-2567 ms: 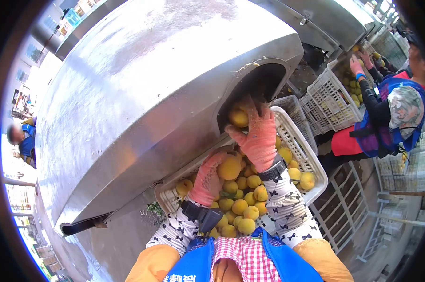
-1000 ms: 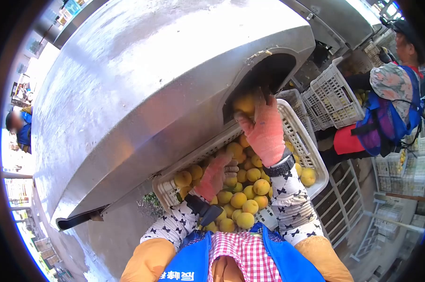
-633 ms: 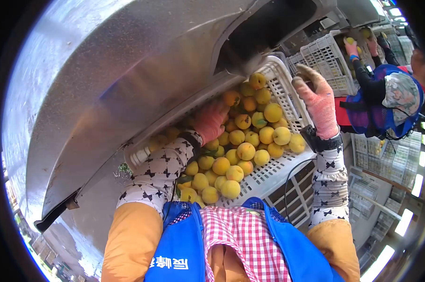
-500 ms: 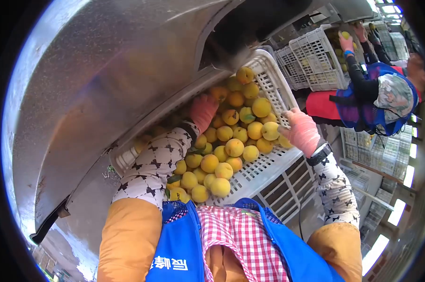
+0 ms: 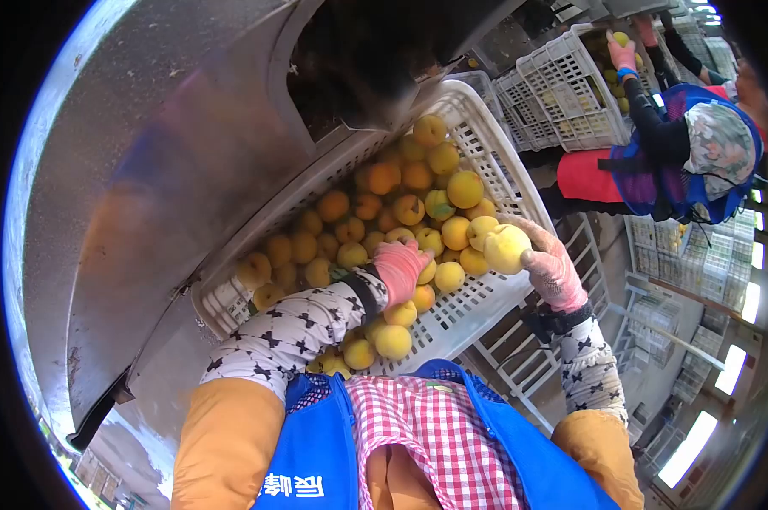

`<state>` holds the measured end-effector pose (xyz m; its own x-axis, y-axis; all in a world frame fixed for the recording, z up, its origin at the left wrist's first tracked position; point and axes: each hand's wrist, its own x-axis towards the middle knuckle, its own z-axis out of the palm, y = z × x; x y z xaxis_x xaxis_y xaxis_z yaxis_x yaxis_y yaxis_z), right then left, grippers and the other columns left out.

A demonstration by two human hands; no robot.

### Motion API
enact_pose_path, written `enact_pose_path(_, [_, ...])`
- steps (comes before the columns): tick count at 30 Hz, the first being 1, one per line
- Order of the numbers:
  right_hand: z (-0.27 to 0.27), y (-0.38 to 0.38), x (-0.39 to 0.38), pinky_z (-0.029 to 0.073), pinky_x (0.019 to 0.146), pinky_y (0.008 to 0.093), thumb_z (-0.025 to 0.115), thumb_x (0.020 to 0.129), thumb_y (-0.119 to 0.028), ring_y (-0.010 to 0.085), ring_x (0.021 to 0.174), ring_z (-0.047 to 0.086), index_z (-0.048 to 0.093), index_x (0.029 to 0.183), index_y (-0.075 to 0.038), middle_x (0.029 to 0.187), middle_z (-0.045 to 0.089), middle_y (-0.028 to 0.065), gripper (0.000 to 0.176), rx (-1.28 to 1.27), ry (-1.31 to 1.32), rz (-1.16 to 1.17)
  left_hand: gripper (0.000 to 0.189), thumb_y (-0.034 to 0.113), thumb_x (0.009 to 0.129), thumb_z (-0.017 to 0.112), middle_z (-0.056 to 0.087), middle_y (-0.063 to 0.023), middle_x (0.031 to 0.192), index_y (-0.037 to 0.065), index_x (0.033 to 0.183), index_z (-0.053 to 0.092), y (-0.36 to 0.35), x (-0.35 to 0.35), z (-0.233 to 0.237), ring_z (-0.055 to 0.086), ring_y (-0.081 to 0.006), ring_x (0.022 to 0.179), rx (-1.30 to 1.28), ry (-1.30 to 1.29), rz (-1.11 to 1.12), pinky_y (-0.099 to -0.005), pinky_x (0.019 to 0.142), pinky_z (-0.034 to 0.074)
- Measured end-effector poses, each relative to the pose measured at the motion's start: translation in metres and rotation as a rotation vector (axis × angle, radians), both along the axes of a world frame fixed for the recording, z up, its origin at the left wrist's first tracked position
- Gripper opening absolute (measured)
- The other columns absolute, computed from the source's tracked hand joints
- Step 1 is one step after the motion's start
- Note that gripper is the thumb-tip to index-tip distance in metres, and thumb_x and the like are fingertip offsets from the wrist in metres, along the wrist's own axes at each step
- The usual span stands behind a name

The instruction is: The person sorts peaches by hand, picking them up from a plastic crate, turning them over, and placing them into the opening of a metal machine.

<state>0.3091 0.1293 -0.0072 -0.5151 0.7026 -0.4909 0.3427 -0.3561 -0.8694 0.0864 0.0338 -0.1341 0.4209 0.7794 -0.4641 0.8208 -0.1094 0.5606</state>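
A white plastic crate (image 5: 469, 319) is filled with yellow peaches (image 5: 349, 229), some with an orange blush. My left hand (image 5: 401, 269), in a pink glove, reaches into the pile with its fingers curled down over a fruit that is mostly hidden beneath them. At the crate's right rim, my right hand (image 5: 552, 265), also gloved, holds a pale yellow peach (image 5: 507, 249) between thumb and fingers, above the other fruit. A green leaf (image 5: 440, 207) lies among the peaches.
A large metal panel (image 5: 154, 195) stands along the left of the crate. At upper right, a co-worker (image 5: 656, 144) holds a peach over another white crate (image 5: 571, 89). Stacked crates (image 5: 690, 255) stand farther right. A white metal frame (image 5: 528, 348) is below my crate.
My left hand has moved from the far side of the pile toward the crate's near middle. My right hand has taken hold of a peach and lifted it near the rim.
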Motion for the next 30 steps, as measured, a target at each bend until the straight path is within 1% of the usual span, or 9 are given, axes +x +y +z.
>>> enact_pose_path(2, [-0.005,-0.011,-0.011,0.046,0.102,0.0355,0.081,0.073,-0.036,0.0223,0.117,0.06,0.042,0.144,0.005,0.128,0.059,0.0155,0.091,-0.302,0.412,-0.257,0.051,0.014,0.076,0.07,0.058,-0.0178,0.119,0.016,0.126,0.057,0.001,0.029,-0.018,0.065,-0.0327,0.1,-0.05,0.286,0.039,-0.0477,0.081,0.052])
enact_pose_path(6, [0.004,-0.011,-0.046,0.043,0.105,0.0368,0.084,0.071,-0.04,0.0248,0.119,0.058,0.034,0.148,0.005,0.129,0.058,0.0159,0.102,-0.206,0.507,-0.166,0.052,0.01,0.078,0.066,0.058,-0.0117,0.112,0.018,0.128,0.056,-0.02,0.023,-0.021,0.065,-0.0298,0.096,0.139,0.153,0.008,-0.0451,0.076,0.049])
enact_pose_path(11, [0.029,0.009,-0.113,0.04,0.109,0.0371,0.084,0.07,-0.026,0.0253,0.129,0.049,0.043,0.144,0.003,0.133,0.05,0.0127,0.089,0.293,0.46,-0.038,0.066,0.018,0.07,0.072,0.057,-0.014,0.109,0.016,0.133,0.053,-0.014,-0.007,-0.033,0.062,-0.0354,0.096,0.09,-0.141,0.029,-0.0479,0.078,0.05])
enact_pose_path(12, [0.034,0.013,-0.13,0.041,0.108,0.0378,0.082,0.069,-0.02,0.0276,0.127,0.051,0.046,0.142,0.001,0.131,0.052,0.0144,0.085,0.634,0.269,-0.023,0.07,0.016,0.073,0.068,0.052,-0.0161,0.133,0.017,0.141,0.05,-0.006,-0.013,-0.021,0.063,-0.0364,0.105,-0.034,-0.113,-0.005,-0.0465,0.086,0.053])
enact_pose_path(17, [0.016,0.041,-0.201,0.045,0.099,0.0479,0.079,0.071,-0.018,0.041,0.112,0.057,0.052,0.135,-0.001,0.124,0.059,0.0213,0.072,1.363,-0.034,-0.072,0.065,0.023,0.077,0.075,0.059,-0.0123,0.125,0.012,0.137,0.051,-0.031,-0.041,-0.023,0.063,-0.0294,0.107,-0.055,-0.588,0.568,-0.0381,0.091,0.052])
enact_pose_path(21, [0.009,0.051,-0.226,0.043,0.1,0.0492,0.08,0.073,-0.022,0.0411,0.112,0.057,0.05,0.137,0.001,0.126,0.059,0.0217,0.074,1.377,-0.063,-0.076,0.063,0.029,0.082,0.076,0.064,-0.0069,0.115,0.007,0.135,0.051,-0.049,-0.076,0.021,0.062,-0.0182,0.102,-0.19,-1.054,1.116,-0.03,0.091,0.05])
enact_pose_path(24, [0.003,0.059,-0.248,0.043,0.1,0.0448,0.078,0.075,-0.025,0.0412,0.115,0.056,0.051,0.138,-0.001,0.13,0.057,0.0244,0.072,1.482,-0.212,-0.124,0.054,0.033,0.088,0.071,0.065,-0.0099,0.112,0.003,0.13,0.054,-0.043,-0.09,0.069,0.065,-0.0192,0.1,-0.256,-1.445,1.209,-0.0329,0.088,0.054])
enact_pose_path(26, [0.036,0.072,-0.233,0.043,0.102,0.0411,0.079,0.075,-0.03,0.0376,0.118,0.056,0.052,0.137,0.001,0.131,0.057,0.0229,0.074,1.244,0.136,-0.061,0.055,0.038,0.09,0.069,0.066,-0.0107,0.109,0.003,0.129,0.055,-0.043,-0.103,0.073,0.065,-0.0194,0.097,-0.318,-1.525,1.162,-0.0332,0.086,0.055])
enact_pose_path(30, [0.062,0.028,-0.177,0.045,0.101,0.0399,0.08,0.075,-0.029,0.0336,0.119,0.056,0.049,0.14,-0.001,0.13,0.057,0.0203,0.077,0.79,0.179,0.282,0.061,0.053,0.094,0.061,0.067,-0.0139,0.108,0.002,0.128,0.056,-0.036,-0.112,0.092,0.067,-0.0219,0.097,-0.388,-1.734,1.003,-0.0349,0.088,0.055])
